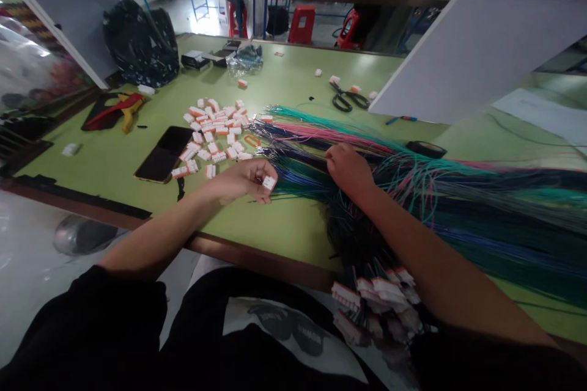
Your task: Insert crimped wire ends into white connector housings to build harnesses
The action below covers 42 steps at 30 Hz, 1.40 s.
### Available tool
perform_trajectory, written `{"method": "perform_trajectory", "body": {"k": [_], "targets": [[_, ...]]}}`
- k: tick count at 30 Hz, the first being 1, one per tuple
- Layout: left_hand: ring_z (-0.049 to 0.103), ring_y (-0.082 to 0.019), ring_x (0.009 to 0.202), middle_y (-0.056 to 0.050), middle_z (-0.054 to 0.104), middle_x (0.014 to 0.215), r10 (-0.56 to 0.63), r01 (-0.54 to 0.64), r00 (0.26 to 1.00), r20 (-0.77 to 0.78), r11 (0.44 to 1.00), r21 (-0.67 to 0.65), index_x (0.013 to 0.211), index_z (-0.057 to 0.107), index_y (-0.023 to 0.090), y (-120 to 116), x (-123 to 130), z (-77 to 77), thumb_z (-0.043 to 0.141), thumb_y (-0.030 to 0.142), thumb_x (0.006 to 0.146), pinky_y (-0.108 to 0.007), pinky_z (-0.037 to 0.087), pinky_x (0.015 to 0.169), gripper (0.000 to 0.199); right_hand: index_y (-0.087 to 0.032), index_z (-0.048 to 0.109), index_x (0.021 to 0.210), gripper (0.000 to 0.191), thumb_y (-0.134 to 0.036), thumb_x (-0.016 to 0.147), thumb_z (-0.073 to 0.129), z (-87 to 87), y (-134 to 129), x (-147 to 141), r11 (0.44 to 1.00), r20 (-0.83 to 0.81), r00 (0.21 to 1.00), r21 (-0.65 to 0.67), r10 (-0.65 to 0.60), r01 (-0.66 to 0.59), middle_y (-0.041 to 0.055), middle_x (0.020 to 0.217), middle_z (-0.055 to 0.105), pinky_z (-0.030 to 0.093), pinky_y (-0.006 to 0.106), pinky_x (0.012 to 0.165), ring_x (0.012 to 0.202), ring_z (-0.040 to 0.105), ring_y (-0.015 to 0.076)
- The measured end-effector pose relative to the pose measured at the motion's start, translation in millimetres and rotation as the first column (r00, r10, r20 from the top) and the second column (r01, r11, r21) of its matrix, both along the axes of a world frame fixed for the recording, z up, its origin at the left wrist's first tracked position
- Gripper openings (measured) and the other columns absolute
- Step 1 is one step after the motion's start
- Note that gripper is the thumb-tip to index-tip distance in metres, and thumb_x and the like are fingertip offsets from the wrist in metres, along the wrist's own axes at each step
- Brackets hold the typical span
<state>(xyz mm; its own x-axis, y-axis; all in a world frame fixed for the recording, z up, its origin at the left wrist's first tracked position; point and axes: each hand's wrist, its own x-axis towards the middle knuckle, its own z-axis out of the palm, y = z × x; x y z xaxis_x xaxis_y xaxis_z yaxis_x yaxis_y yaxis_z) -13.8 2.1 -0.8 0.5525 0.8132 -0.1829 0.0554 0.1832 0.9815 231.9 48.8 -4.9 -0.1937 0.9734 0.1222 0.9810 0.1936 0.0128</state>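
Note:
My left hand [250, 180] is closed on a small white connector [268, 182], held between thumb and fingers above the green table [275, 229]. To its right, my right hand [348, 166] rests over the long wires [316, 134], its fingers curled together; whatever they may hold is hidden. The wires are teal, pink, dark and blue, with their metal tips toward the left. A pile of white and orange connectors [217, 125] lies beyond my left hand. Under my right forearm, a bunch of wired connectors [376, 296] hangs at the table's front edge.
A black phone [164, 154] lies left of the pile, with a red and yellow tool [117, 111] farther left. Black-handled scissors [348, 98], a blue pen [401, 119] and a black tape roll [426, 148] lie beyond the wires. A white panel [468, 36] stands at the right.

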Motion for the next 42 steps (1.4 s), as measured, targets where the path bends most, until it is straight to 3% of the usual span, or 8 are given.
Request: {"method": "perform_trajectory", "body": {"k": [5, 15, 25, 28, 32, 34, 38, 42], "targets": [[0.058, -0.006, 0.059, 0.005, 0.055, 0.064, -0.027, 0.027, 0.999, 0.032, 1.000, -0.013, 0.083, 0.051, 0.015, 2.0, -0.6, -5.7, 0.068, 0.010, 0.058, -0.019, 0.046, 0.057, 0.031, -0.013, 0.067, 0.096, 0.031, -0.016, 0.086, 0.038, -4.8, 1.3, 1.5, 0.982, 0.027, 0.981, -0.013, 0.191, -0.191, 0.0140, 0.102, 0.060, 0.040, 0.029, 0.071, 0.086, 0.057, 0.0212], [0.062, -0.009, 0.058, 0.004, 0.059, 0.069, -0.219, 0.219, 0.976, 0.010, 0.968, -0.119, 0.088, 0.053, 0.013, 12.3, -1.6, -22.8, 0.069, 0.008, 0.057, -0.022, 0.049, 0.057, 0.036, -0.011, 0.062, 0.118, 0.038, -0.020, 0.086, 0.043, 3.3, 21.3, 5.9, 0.968, 0.072, 0.979, -0.182, 0.189, -0.173, 0.0154, 0.103, 0.064, 0.042, 0.030, 0.082, 0.096, 0.059, 0.0219], [0.062, -0.008, 0.054, 0.004, 0.060, 0.064, -0.196, 0.200, 0.980, 0.038, 0.967, -0.155, 0.087, 0.051, 0.013, 13.9, -0.9, -20.9, 0.066, 0.004, 0.060, -0.019, 0.048, 0.053, 0.033, -0.018, 0.066, 0.073, 0.012, -0.021, 0.070, 0.054, 6.9, 24.0, -15.7, 0.985, -0.213, 0.968, -0.076, 0.134, -0.153, 0.0058, 0.079, 0.068, 0.040, 0.028, 0.065, 0.074, 0.059, 0.0179], [0.062, -0.008, 0.054, 0.005, 0.059, 0.064, -0.136, 0.148, 0.988, 0.076, 0.974, -0.170, 0.088, 0.052, 0.013, 14.1, -0.3, -19.5, 0.066, 0.004, 0.060, -0.019, 0.049, 0.054, 0.033, -0.020, 0.059, 0.057, 0.006, -0.023, 0.062, 0.058, 10.9, 28.3, -4.6, 0.999, -0.490, 0.872, -0.022, 0.015, -0.030, 0.0017, 0.062, 0.062, 0.040, 0.028, 0.060, 0.062, 0.055, 0.0163], [0.062, -0.008, 0.053, 0.007, 0.055, 0.060, -0.067, 0.100, 0.985, 0.159, 0.972, -0.211, 0.089, 0.053, 0.013, 14.9, 1.8, -22.3, 0.068, 0.005, 0.058, -0.019, 0.048, 0.055, 0.035, -0.021, 0.049, 0.054, 0.010, -0.021, 0.060, 0.057, 18.9, 22.8, -0.8, 0.989, -0.858, 0.494, -0.093, -0.138, 0.115, -0.0044, 0.045, 0.045, 0.035, 0.025, 0.045, 0.043, 0.043, 0.0106], [0.062, -0.008, 0.055, 0.007, 0.056, 0.060, -0.031, 0.080, 0.979, 0.203, 0.969, -0.235, 0.090, 0.053, 0.013, 14.8, 3.5, -23.6, 0.069, 0.005, 0.058, -0.020, 0.049, 0.057, 0.036, -0.021, 0.053, 0.064, 0.007, -0.021, 0.060, 0.059, 24.5, 11.0, -9.4, 0.994, -0.906, 0.411, -0.105, -0.099, 0.007, -0.0061, 0.049, 0.047, 0.034, 0.024, 0.043, 0.040, 0.040, 0.0080], [0.064, -0.008, 0.060, 0.004, 0.061, 0.066, 0.032, 0.053, 0.951, 0.308, 0.963, -0.265, 0.088, 0.054, 0.012, 12.6, 6.6, -22.1, 0.072, 0.006, 0.056, -0.019, 0.050, 0.060, 0.037, -0.019, 0.061, 0.079, 0.018, -0.031, 0.066, 0.062, 36.9, -20.7, -36.3, 0.908, -0.845, 0.514, -0.092, 0.146, -0.408, -0.0029, 0.064, 0.059, 0.039, 0.023, 0.050, 0.050, 0.049, 0.0085], [0.064, -0.008, 0.059, 0.003, 0.064, 0.066, 0.049, 0.061, 0.931, 0.362, 0.956, -0.288, 0.089, 0.055, 0.013, 11.0, 8.0, -19.5, 0.079, 0.009, 0.053, -0.019, 0.050, 0.060, 0.043, -0.017, 0.062, 0.072, 0.017, -0.034, 0.071, 0.058, 38.9, -36.6, -47.4, 0.864, -0.781, 0.555, -0.040, 0.287, -0.502, -0.0010, 0.064, 0.061, 0.038, 0.021, 0.052, 0.054, 0.049, 0.0084]]}}
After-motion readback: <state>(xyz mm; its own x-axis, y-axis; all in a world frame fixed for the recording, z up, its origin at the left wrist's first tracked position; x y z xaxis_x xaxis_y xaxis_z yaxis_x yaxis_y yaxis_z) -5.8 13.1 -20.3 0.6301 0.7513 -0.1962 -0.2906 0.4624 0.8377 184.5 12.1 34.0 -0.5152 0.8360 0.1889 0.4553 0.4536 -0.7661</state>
